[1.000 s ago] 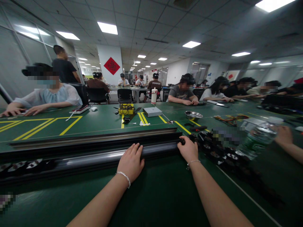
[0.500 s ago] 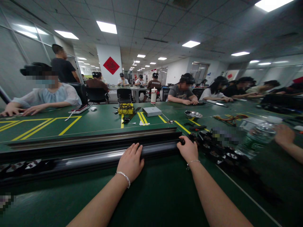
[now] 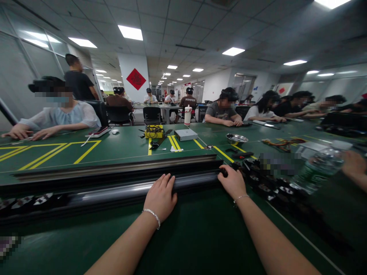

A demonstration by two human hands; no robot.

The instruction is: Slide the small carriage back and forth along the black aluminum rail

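A long, shiny black tube [image 3: 114, 192] lies across the green table in front of me. My left hand [image 3: 161, 196] rests over the tube, its fingers stretched out along the top and its thumb apart on the near side. At the tube's right end, my right hand [image 3: 231, 180] is closed, thumb and fingers pinching a small black end piece [image 3: 224, 172]. Just behind the tube runs a dark channel-shaped rail [image 3: 120, 168], roughly parallel to it. Several small black parts with metal faces [image 3: 34, 201] sit at the tube's left end.
Right of my hand, black hardware pieces [image 3: 266, 183] lie in a row beside a water bottle [image 3: 317, 168]; another person's hand [image 3: 355, 166] is near it. Farther back are a metal bowl [image 3: 236, 139], a grey box [image 3: 185, 134] and a yellow container [image 3: 154, 131] of cables. Several people sit around.
The whole view has shifted slightly, so things appear a little farther right. Both hands keep their places on the tube and its end piece.
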